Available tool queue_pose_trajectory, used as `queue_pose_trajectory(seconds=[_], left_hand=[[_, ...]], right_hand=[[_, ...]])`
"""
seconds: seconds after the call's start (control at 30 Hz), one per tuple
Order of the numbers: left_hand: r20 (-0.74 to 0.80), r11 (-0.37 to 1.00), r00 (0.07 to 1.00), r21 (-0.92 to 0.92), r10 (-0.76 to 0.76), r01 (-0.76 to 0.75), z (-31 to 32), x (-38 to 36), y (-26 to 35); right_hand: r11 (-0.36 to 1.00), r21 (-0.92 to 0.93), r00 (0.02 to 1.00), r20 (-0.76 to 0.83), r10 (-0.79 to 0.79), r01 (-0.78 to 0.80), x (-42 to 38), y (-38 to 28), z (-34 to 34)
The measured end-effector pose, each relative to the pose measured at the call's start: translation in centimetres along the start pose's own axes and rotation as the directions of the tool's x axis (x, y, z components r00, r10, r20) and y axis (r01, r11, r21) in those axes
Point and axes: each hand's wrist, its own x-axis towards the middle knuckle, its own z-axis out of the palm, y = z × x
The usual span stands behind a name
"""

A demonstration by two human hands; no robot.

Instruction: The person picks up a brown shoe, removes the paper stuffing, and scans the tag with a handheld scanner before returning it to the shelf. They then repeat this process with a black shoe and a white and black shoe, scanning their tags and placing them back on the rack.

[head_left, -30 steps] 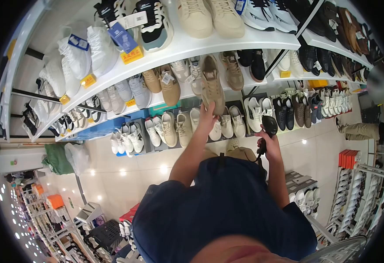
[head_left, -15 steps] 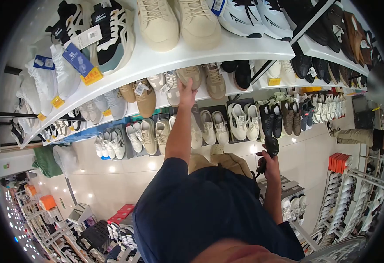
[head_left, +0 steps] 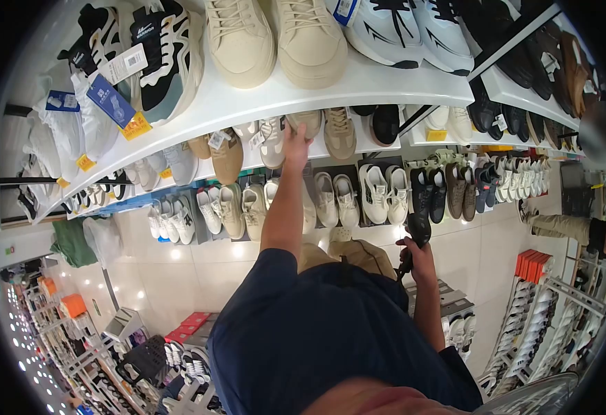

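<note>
Left hand [head_left: 297, 144]: thumb and fingers are closed on the toe of a tan shoe [head_left: 306, 119]
Tan shoe is placed at the middle shelf [head_left: 366, 146], toe turned towards the wearer; its heel end is hidden by the upper shelf [head_left: 275, 111], so whether it is fully set down cannot be told
It is flanked by a pale tagged sneaker [head_left: 272, 140] on the left and a brown shoe [head_left: 339, 133] on the right
Right hand [head_left: 417, 261]: the grip of a black handheld device [head_left: 419, 229] is clasped, raised above the floor [head_left: 496, 238]
On the upper shelf, large beige shoes [head_left: 311, 45] are displayed; a cream pair [head_left: 337, 197] is lined up lower down, within a row near the floor
</note>
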Motion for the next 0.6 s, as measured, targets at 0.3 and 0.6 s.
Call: queue_pose_trajectory(seconds=[0.3, 0.6], left_hand=[[-0.336, 0.954, 0.925, 0.288, 0.179, -0.080, 4.0, 0.2, -1.8], [0.017, 0.205, 0.652, 0.943, 0.758, -0.262, 7.9, 0.7, 3.9]], right_hand=[[0.999, -0.046, 1.000, -0.012, -0.012, 0.012, 0.4, -2.1, 1.0], [0.999, -0.029, 1.000, 0.002, -0.020, 0.020, 1.5, -2.1, 1.0]])
